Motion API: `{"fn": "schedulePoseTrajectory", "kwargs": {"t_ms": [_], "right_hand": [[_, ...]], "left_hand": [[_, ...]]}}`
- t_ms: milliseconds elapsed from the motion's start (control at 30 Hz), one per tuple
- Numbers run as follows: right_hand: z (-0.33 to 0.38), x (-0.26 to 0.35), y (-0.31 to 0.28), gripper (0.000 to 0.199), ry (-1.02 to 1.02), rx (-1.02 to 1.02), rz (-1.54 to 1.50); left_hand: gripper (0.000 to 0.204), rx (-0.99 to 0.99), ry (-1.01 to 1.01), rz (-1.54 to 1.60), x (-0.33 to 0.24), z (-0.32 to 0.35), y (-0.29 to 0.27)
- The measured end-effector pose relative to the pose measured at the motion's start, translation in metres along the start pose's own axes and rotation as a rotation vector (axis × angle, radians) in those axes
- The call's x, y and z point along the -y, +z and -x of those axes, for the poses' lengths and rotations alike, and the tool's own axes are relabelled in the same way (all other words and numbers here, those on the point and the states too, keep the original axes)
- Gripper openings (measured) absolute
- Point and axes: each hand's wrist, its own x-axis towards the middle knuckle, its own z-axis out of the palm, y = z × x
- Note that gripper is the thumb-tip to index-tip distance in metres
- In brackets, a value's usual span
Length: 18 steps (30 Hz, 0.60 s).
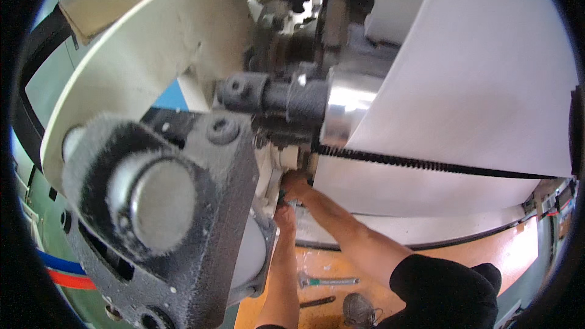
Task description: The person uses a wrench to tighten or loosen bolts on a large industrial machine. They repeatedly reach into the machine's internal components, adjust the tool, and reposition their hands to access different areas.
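Both my arms reach up into a narrow gap in the machine, below a cream-coloured fitting (286, 157). My left hand (284, 214) is closed near the light machine part (266, 173), beside a small dark object too small to name. Just above and to the right, my right hand (296, 185) is curled in shadow, close to the lower left edge of the white sheet (420, 189). Shadow and the hands themselves hide most of the fingers and whatever they grip.
A large grey metal bracket (213, 219) with a round shaft end (163, 204) fills the left foreground. A black toothed strip (420, 162) crosses the white sheeting at right. On the orange floor lie a wrench (332, 281) and a dark-handled tool (318, 301), near a shoe (358, 311).
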Motion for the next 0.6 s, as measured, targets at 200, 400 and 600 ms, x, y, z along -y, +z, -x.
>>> {"fn": "schedulePoseTrajectory", "kwargs": {"t_ms": [200,400,600], "right_hand": [[0.004,-0.003,-0.003,0.039,0.009,-0.001,-0.005],[0.012,0.014,-0.029,0.047,0.101,0.014,-0.057],[-0.009,0.003,-0.016,0.052,0.133,0.042,-0.051]], "left_hand": [[0.028,0.171,0.058,0.093,0.007,-0.005,-0.001],[0.043,0.408,0.012,-0.038,0.017,-0.002,-0.015],[0.043,0.295,0.078,-0.062,0.027,-0.010,0.030]]}}
